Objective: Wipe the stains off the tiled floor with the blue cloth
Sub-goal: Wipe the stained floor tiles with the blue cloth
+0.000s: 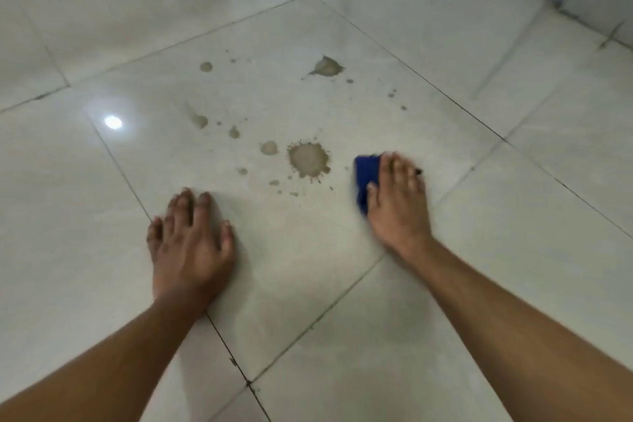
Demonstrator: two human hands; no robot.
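Here a glossy, pale tiled floor (445, 55) of large square tiles with thin dark grout lines is shown. Brown, dried stains (308, 159) are scattered across the central tile: round splashes with spiky edges, ringed by small droplets. The left hand (191, 240) is laid flat on the tile, fingers spread and straight. The right hand (397, 202) is pressed flat on the blue cloth (364, 178), fingers straight. The folded, oblong cloth lies just right of the largest stain, its long axis pointing away from the person.
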